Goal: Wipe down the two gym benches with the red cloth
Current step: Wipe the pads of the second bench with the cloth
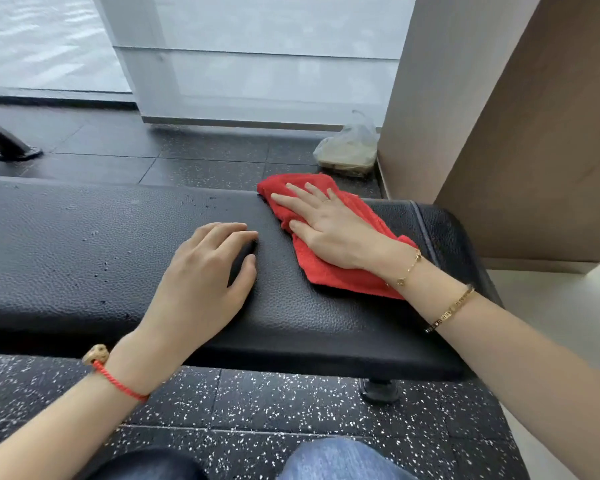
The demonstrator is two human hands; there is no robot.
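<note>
Head view: nearest us, our left hand (201, 271) rests on the black desk (84, 251), fingers loosely curled, gripping nothing. Beyond it, our right hand (329, 230) presses flat-fingered on the red cloth (329, 271) near the desk's right end. Droplets remain leftward, so we judge wiping barely begun; no second bench shows.

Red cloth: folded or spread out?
Loosely spread, rumpled: the red terry cloth lies flat on the black padded bench under the right hand.
</note>
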